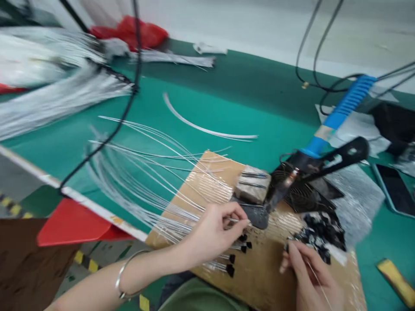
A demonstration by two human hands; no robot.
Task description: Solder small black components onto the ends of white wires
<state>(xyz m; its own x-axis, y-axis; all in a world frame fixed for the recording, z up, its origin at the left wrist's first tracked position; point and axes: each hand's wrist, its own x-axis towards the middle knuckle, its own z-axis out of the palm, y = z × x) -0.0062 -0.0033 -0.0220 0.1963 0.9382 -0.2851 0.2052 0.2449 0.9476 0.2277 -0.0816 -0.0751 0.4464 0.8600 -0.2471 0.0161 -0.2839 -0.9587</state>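
Observation:
My left hand (223, 231) is closed in a pinch on a white wire near the soldering iron's lower end. Under and beside it lie white wires (181, 216) with black connectors (230, 271) at their ends, on a brown board (259, 276). My right hand (311, 272) is closed with its fingertips pinching a small dark piece (286, 247), too small to name. A thin silvery wire (316, 276) runs across that palm. The soldering iron (340, 108), blue-handled, slants down in its stand. A pile of black connectors (320, 233) sits beside the right hand.
A pale block (253, 184) stands on the board. White wire bundles (65, 99) lie at the left, another curved bundle (207, 127) behind. A black cable (129, 103) hangs across the left. At right are a phone (395, 190) and a yellow piece (395, 280).

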